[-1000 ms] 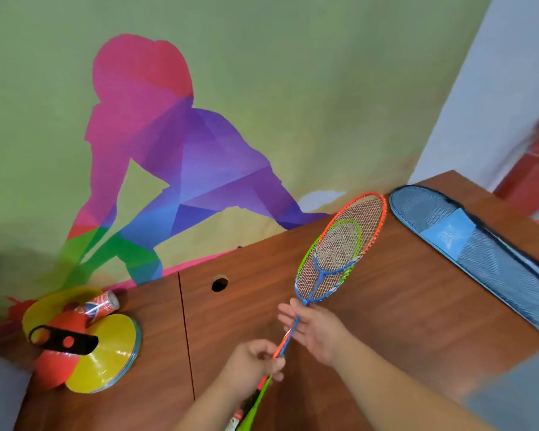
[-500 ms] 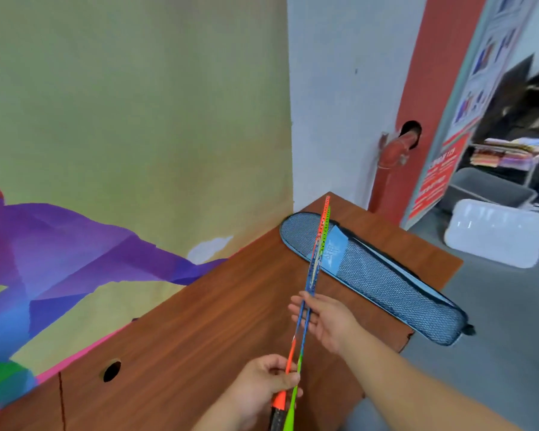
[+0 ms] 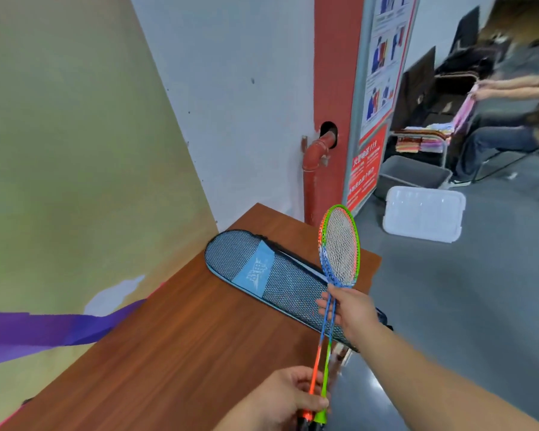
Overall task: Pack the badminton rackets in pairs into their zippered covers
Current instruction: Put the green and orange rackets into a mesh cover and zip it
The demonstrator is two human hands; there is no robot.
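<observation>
Held stacked by left hand pinching the handles and right hand fingers curled round the shafts — orange and green stringed rackets, heads away, crossing above the blue mesh zippered cover lying on the brown wooden table.

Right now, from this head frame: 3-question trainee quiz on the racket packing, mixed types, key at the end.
1. True or false: the pair of rackets is already inside the mesh cover.
2. Which hand grips the shafts just under the racket heads?
A. left hand
B. right hand
C. neither
3. Fill in: the cover lies flat on the wooden ____.

Key: 1 false, the rackets are held in the air over the cover's right end, heads overlapped. 2 B; the left hand holds them lower, near the handles. 3 table.
</observation>
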